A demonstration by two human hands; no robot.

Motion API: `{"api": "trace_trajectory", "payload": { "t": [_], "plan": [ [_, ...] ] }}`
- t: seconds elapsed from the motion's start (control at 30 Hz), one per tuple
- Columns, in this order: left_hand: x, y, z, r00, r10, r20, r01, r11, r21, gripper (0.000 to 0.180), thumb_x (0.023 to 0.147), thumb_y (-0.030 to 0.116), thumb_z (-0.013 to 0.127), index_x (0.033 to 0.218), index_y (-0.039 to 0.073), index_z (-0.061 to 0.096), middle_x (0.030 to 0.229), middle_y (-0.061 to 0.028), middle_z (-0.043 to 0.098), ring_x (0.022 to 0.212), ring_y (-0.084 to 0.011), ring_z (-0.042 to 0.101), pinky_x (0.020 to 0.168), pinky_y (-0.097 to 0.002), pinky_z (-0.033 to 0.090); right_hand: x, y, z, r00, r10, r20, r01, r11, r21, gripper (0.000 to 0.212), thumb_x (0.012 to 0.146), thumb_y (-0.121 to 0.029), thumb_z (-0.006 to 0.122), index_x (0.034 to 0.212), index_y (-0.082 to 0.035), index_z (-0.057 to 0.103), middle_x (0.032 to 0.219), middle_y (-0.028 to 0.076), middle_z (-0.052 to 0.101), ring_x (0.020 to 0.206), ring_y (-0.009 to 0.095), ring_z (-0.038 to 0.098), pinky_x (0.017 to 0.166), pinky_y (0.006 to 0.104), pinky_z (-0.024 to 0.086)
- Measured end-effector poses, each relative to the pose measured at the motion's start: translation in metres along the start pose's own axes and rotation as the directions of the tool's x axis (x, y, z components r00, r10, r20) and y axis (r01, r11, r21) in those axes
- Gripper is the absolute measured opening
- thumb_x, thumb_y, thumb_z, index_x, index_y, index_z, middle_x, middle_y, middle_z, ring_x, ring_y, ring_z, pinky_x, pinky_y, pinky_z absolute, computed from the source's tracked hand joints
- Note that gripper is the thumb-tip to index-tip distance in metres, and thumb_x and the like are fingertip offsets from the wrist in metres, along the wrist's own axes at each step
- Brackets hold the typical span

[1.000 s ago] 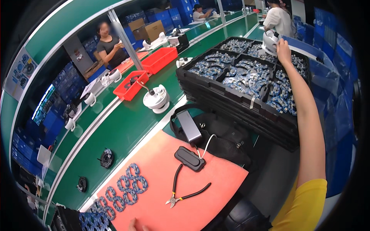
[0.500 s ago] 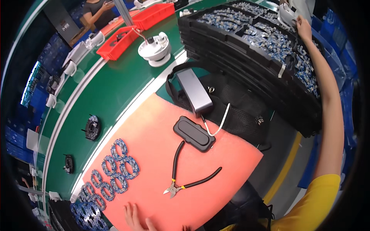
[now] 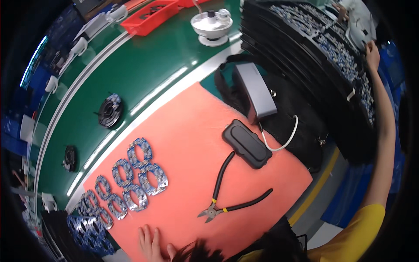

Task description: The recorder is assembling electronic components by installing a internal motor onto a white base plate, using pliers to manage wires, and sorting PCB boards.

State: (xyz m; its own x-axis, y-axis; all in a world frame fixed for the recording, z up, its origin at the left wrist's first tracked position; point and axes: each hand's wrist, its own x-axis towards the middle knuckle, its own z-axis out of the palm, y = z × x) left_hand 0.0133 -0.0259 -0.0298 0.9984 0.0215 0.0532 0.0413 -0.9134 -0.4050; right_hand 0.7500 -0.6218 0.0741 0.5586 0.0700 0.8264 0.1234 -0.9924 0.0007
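Note:
My left hand (image 3: 150,244) lies on the pink foam mat (image 3: 192,131) at the lower edge, fingers stretched out. At the far right, my right arm reaches up, and my right hand (image 3: 372,56) has its fingers closed at the lower edge of a whitish thing (image 3: 361,30) whose kind I cannot make out. Beside my left hand, several blue ring-shaped circuit boards (image 3: 152,179) lie in joined pairs. A panel of more such boards (image 3: 89,233) sits at the lower left. Diagonal cutters (image 3: 211,212) with black handles rest spread on the mat.
A stack of black trays (image 3: 297,56) full of small blue boards stands at the right. Near it are a grey box (image 3: 256,91) with a white cable, a black case (image 3: 247,143) and a black bag (image 3: 297,109). Black round parts (image 3: 111,111), a white device (image 3: 212,27) and a red bin (image 3: 150,18) are on the green bench.
The view has shifted, so the mat and tools appear farther right. My right hand stays by the whitish thing, which now shows more fully. My left hand remains on the mat.

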Motion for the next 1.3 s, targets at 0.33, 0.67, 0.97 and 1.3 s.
{"api": "trace_trajectory", "payload": {
  "t": [0.33,0.67,0.97,1.3],
  "plan": [
    [-0.014,0.040,-0.009,0.806,-0.587,0.076,0.434,0.498,-0.751,0.038,0.083,0.007,0.057,0.121,0.004,0.060,0.133,-0.0162,0.051,0.128,-0.0345,0.043,0.108,-0.0467,0.028,0.060,-0.096,-0.061,0.976,0.031,-0.215,0.052,0.927,0.372,0.026,0.094,-0.034,0.056,0.108,-0.013,0.061,0.099,0.009,0.067,0.089,0.022,0.066,0.077,0.0321,0.049],
    [-0.034,0.044,-0.002,0.590,-0.787,-0.179,0.336,0.441,-0.832,0.030,0.083,0.008,0.059,0.113,0.005,0.063,0.115,-0.0107,0.063,0.113,-0.0290,0.056,0.102,-0.0433,0.034,-0.153,-0.409,-0.311,0.766,-0.577,-0.282,0.263,-0.119,0.957,0.013,0.084,0.010,0.050,0.089,-0.002,0.055,0.095,0.007,0.050,0.086,0.013,0.052,0.076,0.0242,0.042],
    [-0.051,0.044,0.006,0.171,-0.985,0.023,0.041,-0.016,-0.999,0.013,0.093,0.006,0.052,0.102,0.000,0.058,0.093,-0.0057,0.058,0.086,-0.0130,0.054,0.082,-0.0272,0.043,-0.336,-0.492,-0.367,0.630,-0.684,-0.367,0.146,-0.360,0.921,0.021,0.072,0.009,0.069,0.087,-0.005,0.067,0.088,0.009,0.060,0.081,0.021,0.062,0.063,0.0309,0.053],
    [-0.075,0.048,-0.027,0.418,-0.908,0.007,0.091,0.034,-0.995,0.027,0.090,0.007,0.052,0.116,0.000,0.054,0.108,-0.0093,0.057,0.104,-0.0170,0.053,0.092,-0.0308,0.039,-0.324,-0.458,-0.333,0.294,-0.949,-0.110,0.126,-0.076,0.989,0.080,0.069,-0.033,0.081,0.137,-0.015,0.043,0.141,0.015,0.033,0.120,0.033,0.045,0.102,0.0453,0.039]
  ]
}}
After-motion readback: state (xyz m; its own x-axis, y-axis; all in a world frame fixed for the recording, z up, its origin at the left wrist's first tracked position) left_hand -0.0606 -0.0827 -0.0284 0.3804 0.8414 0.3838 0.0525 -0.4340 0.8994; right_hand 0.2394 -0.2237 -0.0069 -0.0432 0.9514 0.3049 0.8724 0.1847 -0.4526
